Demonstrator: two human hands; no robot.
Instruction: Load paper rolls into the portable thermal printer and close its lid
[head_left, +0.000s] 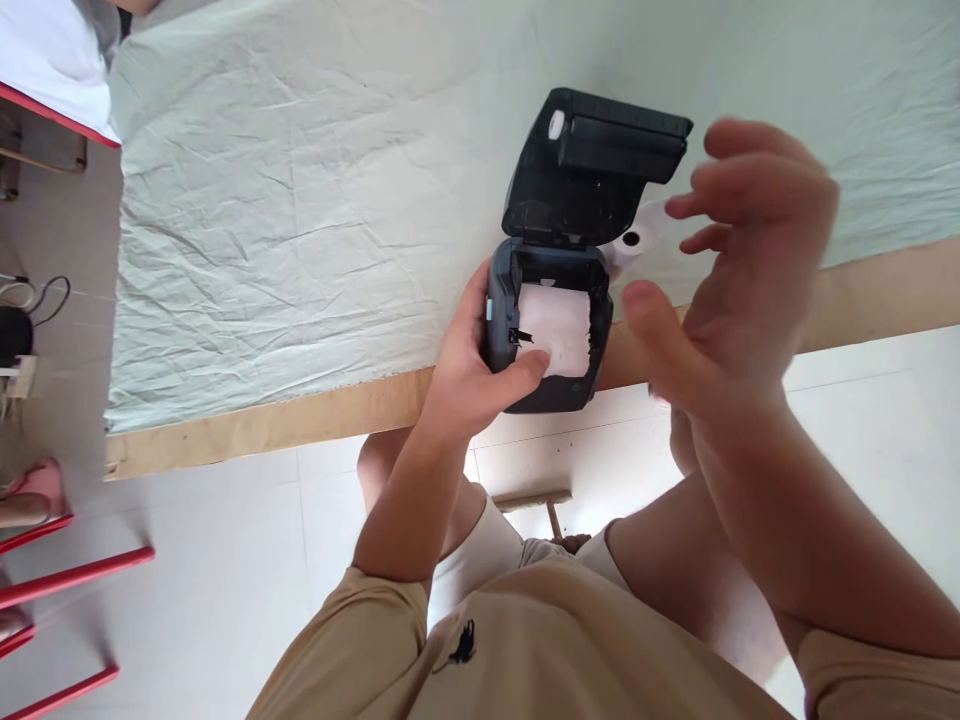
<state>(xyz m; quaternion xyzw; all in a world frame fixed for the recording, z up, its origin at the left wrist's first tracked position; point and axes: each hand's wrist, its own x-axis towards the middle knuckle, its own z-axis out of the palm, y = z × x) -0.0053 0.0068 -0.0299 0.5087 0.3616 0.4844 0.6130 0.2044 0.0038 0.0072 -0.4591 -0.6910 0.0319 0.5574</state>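
Note:
A small dark receipt printer [555, 395] is at the table's near edge, its black lid [577, 190] swung up and away from me. Inside its bay lies a white paper roll [559, 310] with a ragged end. My left hand [480, 360] grips the printer's left side, thumb pressed on the paper. To the right, my right hand [750, 250] is raised in the air with fingers apart, touching nothing. Another white paper roll [645, 235] with a dark core sits behind the printer, partly hidden by the lid.
A pale green cloth [300, 220] covers the table, whose wooden edge [262, 420] shows in front. Red stool legs [82, 578] and another person's foot [41, 490] are at the lower left. Cables [45, 300] hang at the far left.

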